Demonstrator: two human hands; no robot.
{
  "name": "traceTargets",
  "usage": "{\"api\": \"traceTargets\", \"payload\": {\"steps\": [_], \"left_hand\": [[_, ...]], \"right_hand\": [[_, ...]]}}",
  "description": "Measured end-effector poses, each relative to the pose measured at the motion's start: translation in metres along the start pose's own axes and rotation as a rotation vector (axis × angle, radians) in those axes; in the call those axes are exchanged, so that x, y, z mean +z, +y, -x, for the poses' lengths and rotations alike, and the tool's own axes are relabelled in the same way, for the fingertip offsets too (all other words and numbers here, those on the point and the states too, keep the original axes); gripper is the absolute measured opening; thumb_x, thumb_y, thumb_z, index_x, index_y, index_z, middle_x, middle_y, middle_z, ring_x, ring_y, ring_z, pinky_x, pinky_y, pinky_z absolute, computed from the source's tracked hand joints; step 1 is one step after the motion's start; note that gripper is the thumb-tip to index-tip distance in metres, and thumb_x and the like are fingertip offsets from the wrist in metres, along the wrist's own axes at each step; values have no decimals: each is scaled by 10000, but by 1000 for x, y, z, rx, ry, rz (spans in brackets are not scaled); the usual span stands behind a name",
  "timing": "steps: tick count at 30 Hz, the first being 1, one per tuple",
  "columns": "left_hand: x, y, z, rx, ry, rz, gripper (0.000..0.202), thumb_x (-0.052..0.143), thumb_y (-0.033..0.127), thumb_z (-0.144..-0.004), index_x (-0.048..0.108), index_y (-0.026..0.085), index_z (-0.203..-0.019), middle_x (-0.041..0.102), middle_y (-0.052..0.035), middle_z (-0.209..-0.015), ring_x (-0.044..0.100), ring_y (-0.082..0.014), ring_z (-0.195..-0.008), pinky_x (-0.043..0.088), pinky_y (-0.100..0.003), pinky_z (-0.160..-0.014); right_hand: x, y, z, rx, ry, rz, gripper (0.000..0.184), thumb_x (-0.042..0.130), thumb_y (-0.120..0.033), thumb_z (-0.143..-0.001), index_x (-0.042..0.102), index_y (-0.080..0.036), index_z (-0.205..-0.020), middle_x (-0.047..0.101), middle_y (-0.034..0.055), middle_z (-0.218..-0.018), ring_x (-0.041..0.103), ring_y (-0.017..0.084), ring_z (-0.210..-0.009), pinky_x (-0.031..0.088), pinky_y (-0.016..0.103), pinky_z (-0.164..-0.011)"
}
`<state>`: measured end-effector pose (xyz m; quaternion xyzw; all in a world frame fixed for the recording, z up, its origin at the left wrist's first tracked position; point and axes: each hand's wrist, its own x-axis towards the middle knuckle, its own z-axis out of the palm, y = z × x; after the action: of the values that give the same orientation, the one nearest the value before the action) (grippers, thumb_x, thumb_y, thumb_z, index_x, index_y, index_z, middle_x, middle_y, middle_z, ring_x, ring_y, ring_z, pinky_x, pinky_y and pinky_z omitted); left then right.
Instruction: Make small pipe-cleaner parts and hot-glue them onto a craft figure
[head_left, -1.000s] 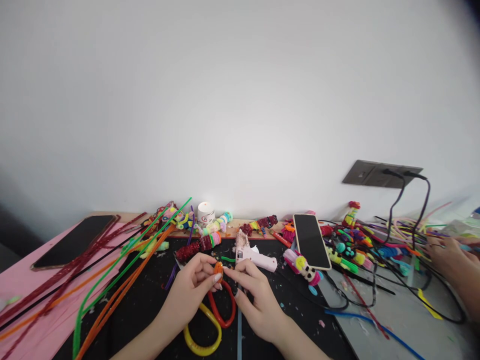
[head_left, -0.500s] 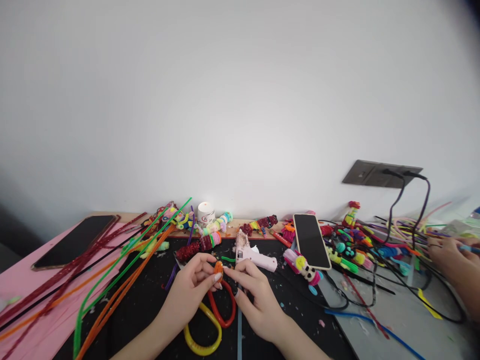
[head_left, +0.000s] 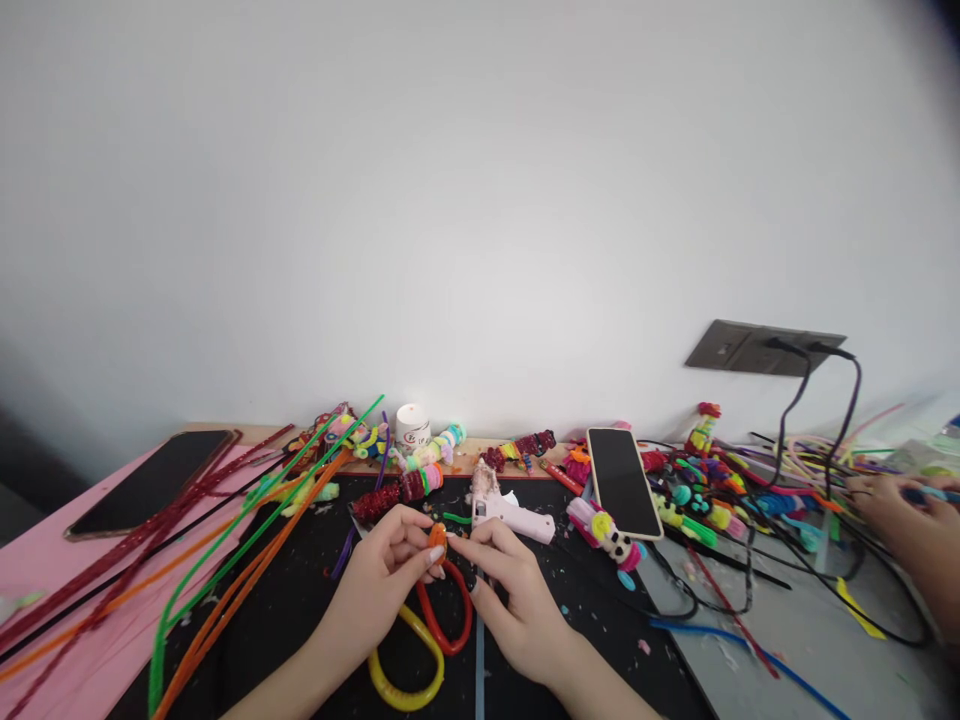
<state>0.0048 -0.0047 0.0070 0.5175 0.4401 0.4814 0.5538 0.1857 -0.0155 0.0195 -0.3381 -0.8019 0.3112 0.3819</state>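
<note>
Head view: your left hand point(head_left: 386, 570) pinches small orange piece point(head_left: 437, 540) between thumb and fingertips, above black mat point(head_left: 611, 625) on counter point(head_left: 469, 461). Your right hand point(head_left: 514, 595) half curled, index fingertip at piece's edge; cannot tell whether it grips anything. Glue gun point(head_left: 521, 520) lies just beyond; red loop point(head_left: 454, 650), yellow loop point(head_left: 405, 702) nearer you.

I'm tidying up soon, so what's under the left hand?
Part of a red loop and a yellow loop shows below the left hand; whatever they join to is covered.
</note>
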Motion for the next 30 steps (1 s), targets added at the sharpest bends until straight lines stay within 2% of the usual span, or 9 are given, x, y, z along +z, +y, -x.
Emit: {"api": "traceTargets", "payload": {"steps": [30], "left_hand": [[1, 3, -1, -7, 8, 1, 146, 640, 210, -739, 525, 197, -829, 619, 40, -677, 629, -135, -610, 515, -265, -612]], "right_hand": [[0, -1, 1, 11, 6, 0, 382, 440, -115, -829, 560, -188, -1185, 480, 55, -905, 488, 184, -835, 431, 306, -733]]}}
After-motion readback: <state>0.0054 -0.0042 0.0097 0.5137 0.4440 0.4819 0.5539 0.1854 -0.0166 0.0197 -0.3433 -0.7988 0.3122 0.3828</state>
